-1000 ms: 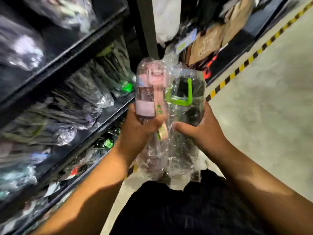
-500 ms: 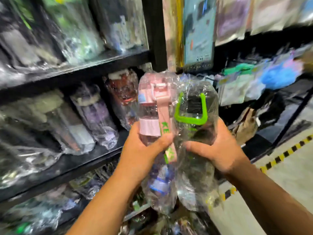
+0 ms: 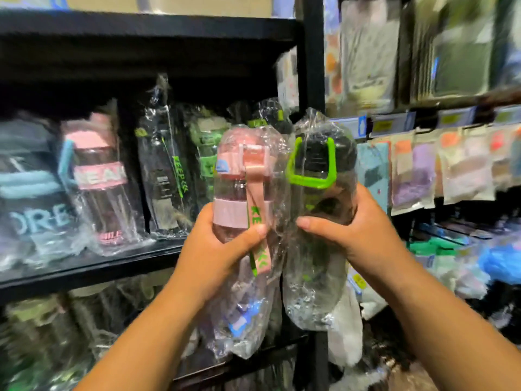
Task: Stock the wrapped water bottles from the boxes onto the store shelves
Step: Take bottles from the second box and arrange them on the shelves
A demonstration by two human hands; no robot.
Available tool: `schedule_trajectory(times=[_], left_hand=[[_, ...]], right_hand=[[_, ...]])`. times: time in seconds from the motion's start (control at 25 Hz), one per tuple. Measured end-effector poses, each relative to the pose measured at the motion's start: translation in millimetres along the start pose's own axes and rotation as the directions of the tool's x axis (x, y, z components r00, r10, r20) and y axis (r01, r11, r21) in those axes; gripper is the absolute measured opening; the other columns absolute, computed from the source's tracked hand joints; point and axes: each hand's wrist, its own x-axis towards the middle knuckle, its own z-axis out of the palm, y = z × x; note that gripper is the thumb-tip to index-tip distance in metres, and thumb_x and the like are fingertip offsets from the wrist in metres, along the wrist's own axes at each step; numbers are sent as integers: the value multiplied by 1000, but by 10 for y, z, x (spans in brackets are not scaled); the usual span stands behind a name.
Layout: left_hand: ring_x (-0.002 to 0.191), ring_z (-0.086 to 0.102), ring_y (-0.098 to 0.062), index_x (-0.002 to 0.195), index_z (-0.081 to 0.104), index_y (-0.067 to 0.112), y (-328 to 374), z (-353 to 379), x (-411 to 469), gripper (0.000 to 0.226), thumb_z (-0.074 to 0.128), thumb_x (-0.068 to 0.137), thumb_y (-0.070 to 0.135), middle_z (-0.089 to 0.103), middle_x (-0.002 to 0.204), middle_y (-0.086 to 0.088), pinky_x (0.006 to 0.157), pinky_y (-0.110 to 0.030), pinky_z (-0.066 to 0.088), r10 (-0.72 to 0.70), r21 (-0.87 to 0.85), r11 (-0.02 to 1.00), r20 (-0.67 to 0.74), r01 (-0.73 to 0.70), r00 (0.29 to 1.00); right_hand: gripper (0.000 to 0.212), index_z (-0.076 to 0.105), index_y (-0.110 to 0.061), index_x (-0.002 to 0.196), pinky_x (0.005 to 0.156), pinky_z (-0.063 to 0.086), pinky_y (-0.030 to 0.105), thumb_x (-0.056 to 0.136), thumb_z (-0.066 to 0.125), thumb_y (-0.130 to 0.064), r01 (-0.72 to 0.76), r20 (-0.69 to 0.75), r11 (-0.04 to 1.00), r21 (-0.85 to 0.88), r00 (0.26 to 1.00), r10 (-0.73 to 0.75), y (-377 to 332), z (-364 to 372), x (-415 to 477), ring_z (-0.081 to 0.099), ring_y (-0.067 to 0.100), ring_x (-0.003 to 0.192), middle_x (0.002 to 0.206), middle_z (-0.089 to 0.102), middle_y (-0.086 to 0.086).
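Two wrapped bottles are held upright, side by side and touching, in front of the black shelf (image 3: 93,266). The pink-lidded bottle (image 3: 242,198) is gripped by the left hand (image 3: 222,249), fingers curled round its body. The green-handled bottle (image 3: 318,210) is gripped likewise by the right hand (image 3: 358,235). Further wrapped bottles (image 3: 98,182) are seen standing on the shelf near its front edge.
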Motion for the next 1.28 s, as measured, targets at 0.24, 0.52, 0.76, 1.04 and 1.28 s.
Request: schedule_trajectory(times=[0.24,0.52,0.76,1.04,1.28], left_hand=[[103,70,-28,120,61,21,52,-517,317,80,86,51,54,74,110,-4,89,-51,55,-6,-66,998,-120,-2,993],[97,71,-20,116,64,16,-3,-801,483,70,80,54,43,75,107,-5,98,-61,50,-14,-177,984,-114,-7,993],[94,65,-30,107,70,24,-53,-779,591,57,82,55,45,74,105,-9,91,-65,49,-9,-233,972,-38,0,999],[97,73,-19,120,64,14,-55,-753,654,75,85,54,43,75,109,-7,85,-45,59,59,-246,968,51,-44,997],[96,73,-19,120,64,16,-70,-763,674,73,83,56,43,76,108,-5,86,-47,55,54,-260,965,44,-40,998]], right_hand=[[82,52,-24,129,98,52,36,60,92,-40,128,-124,987,-99,982,-140,-191,384,522,64,5,109,119,67,-11],[101,37,-31,143,104,47,37,58,83,-60,123,-174,936,-330,967,-188,39,855,898,53,11,123,135,55,-8],[97,16,-26,155,102,30,21,80,71,-55,24,-295,910,-414,942,-159,301,1056,864,35,16,140,156,32,-1],[96,-3,-25,156,112,27,25,89,65,-37,0,-254,889,-459,958,-132,679,1135,585,25,16,144,164,8,-1],[91,1,-29,156,105,21,20,92,64,-40,-51,-160,894,-446,987,-24,654,1042,722,21,15,146,162,15,-3]])
